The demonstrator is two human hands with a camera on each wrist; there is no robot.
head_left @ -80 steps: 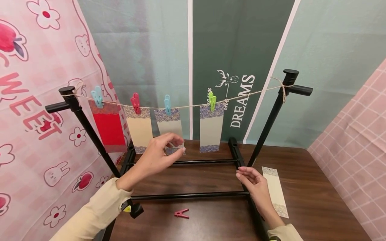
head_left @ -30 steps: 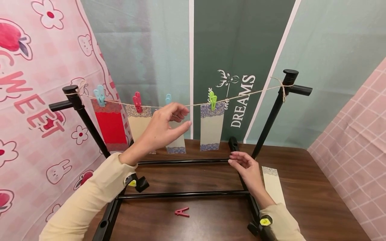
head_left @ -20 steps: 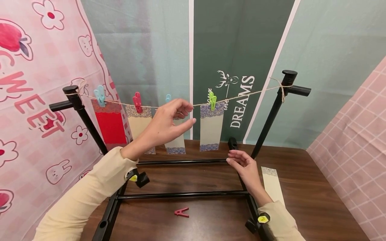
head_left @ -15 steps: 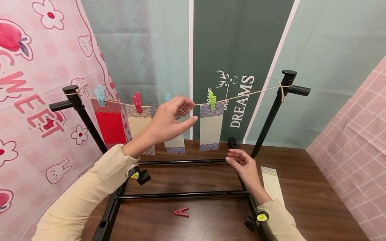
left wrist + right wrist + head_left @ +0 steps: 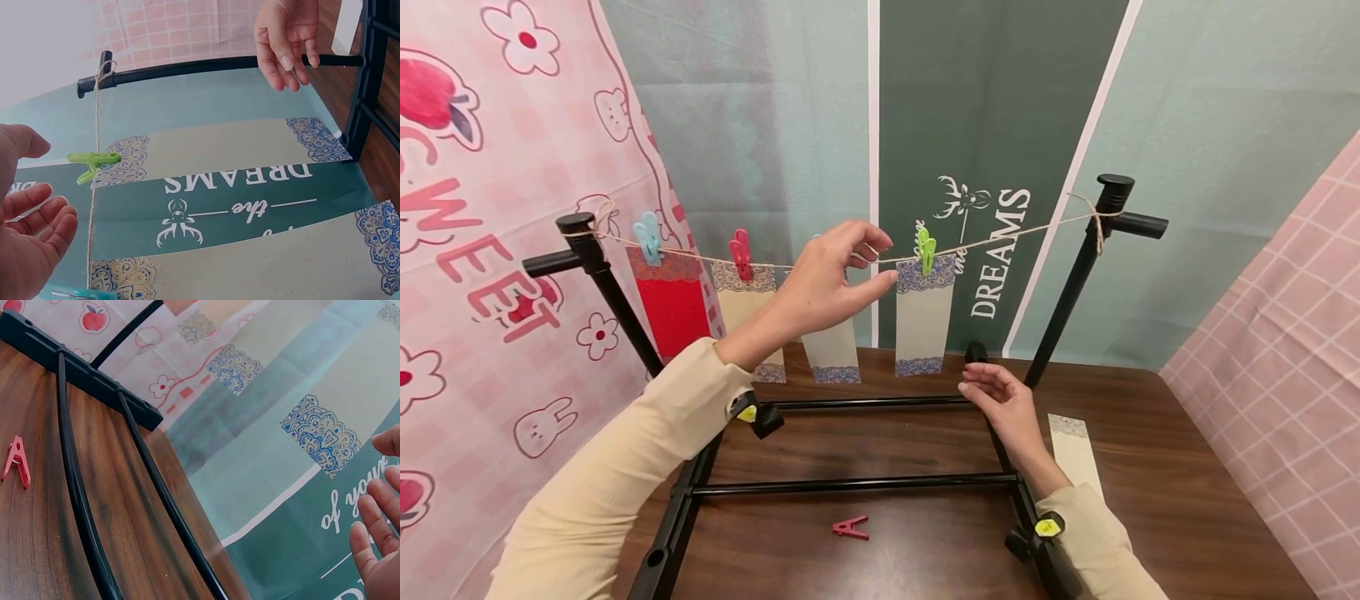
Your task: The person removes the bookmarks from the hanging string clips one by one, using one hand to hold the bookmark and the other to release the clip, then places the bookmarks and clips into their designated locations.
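Head view: the green peg [image 5: 927,252] is pinching a card [image 5: 923,325] to the cord [image 5: 1049,226], apparently so it hangs beneath. Left of the peg the left hand [image 5: 829,279] is hovering, lower right the right hand [image 5: 1013,415]; both grips are holding nothing, fingers loose.

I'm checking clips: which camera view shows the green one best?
The left wrist view: the green clip appears largest and uncovered there, pinching the patterned end of its card. The head view shows it whole but smaller; the right wrist view misses it.
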